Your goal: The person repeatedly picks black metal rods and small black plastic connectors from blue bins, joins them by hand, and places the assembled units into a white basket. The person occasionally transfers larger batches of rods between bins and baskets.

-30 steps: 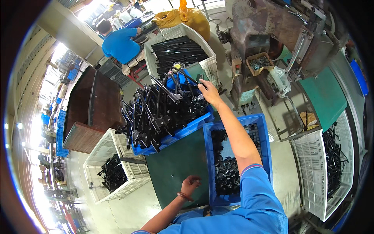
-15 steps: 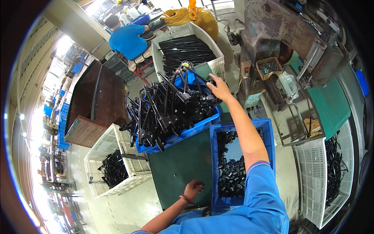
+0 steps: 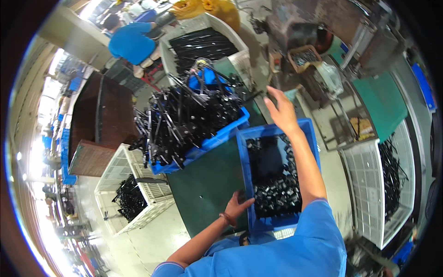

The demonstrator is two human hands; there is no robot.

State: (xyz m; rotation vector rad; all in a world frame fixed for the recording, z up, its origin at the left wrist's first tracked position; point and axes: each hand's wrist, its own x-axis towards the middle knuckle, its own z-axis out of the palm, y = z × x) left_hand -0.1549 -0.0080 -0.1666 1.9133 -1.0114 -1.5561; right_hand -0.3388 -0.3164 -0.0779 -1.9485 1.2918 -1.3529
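Note:
My right hand is raised above the far end of a blue crate, fingers apart, with nothing visible in it. Small black plastic parts fill much of that crate's floor. Low beside the crate's left wall, my left hand is also open, its fingertips close to the rim; whether they touch it I cannot tell. Left of my right hand, black rod assemblies are heaped high in a second blue crate. Both crates rest at the green tabletop.
White crates with black rods stand at the back, lower left and right. A worn machine holds a box of small metal parts. A brown cabinet stands left. A person in blue sits beyond.
My right hand has drawn away from the heaped rod assemblies, rightward to above the smaller parts' crate. My left hand has moved up toward that crate and spread its fingers. The view has shifted.

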